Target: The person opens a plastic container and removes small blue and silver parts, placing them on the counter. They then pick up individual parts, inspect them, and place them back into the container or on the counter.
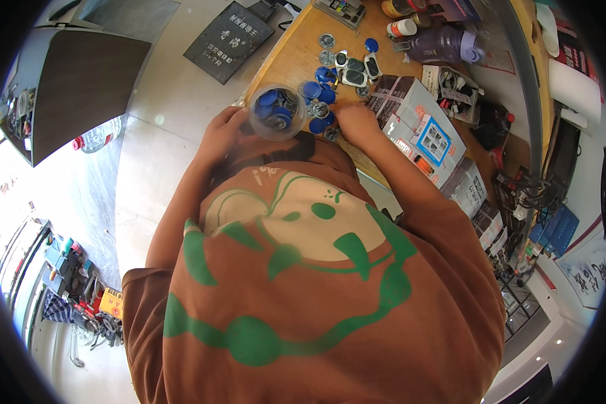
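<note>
My left hand grips the near left side of a round clear plastic tub at the edge of the wooden table. Blue discs and clear or silvery ones fill part of the tub. Just right of it, more blue discs and clear round pieces lie loose on the wood. My right hand rests beside these pieces, fingertips at their right edge; whether it pinches one is hidden. Beyond lie several small white-framed pieces with dark oval centres.
A taped carton stands right of my right hand. Behind it are an open box of small parts, a purple plastic bottle, a white jar and a metal device. A dark board with writing lies left of the table.
</note>
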The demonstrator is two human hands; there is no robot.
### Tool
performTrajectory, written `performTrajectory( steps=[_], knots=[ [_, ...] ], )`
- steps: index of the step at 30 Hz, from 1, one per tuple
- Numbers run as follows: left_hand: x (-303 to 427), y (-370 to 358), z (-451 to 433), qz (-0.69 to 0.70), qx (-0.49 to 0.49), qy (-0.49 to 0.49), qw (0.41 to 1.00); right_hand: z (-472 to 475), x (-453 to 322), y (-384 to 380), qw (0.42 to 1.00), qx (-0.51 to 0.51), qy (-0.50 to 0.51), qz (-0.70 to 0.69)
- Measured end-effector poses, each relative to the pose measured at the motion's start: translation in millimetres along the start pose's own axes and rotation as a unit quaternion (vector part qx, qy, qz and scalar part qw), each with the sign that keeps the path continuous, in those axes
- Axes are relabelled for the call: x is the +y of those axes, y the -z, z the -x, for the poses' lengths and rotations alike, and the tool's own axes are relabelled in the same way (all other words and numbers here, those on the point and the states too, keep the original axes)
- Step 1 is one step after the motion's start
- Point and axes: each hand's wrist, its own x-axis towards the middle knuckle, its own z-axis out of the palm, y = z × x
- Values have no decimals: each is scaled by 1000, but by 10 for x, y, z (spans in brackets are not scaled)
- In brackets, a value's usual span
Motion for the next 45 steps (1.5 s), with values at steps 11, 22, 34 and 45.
performTrajectory(
  steps=[11,22,34,45],
  knots=[
    [136,-90,128,70,2,33,997,-19,-28,-107,999,29,26,13],
    [-2,-13,64,23,-7,-11,1000,249,66,791,681,-80,-23,-728],
    [113,-34,71,-11,-12,0,1000,665,-183,1007,694,64,-20,-717],
    [252,-32,81,-13,-37,45,998,822,-628,-452,929,122,-270,-220]
  ],
)
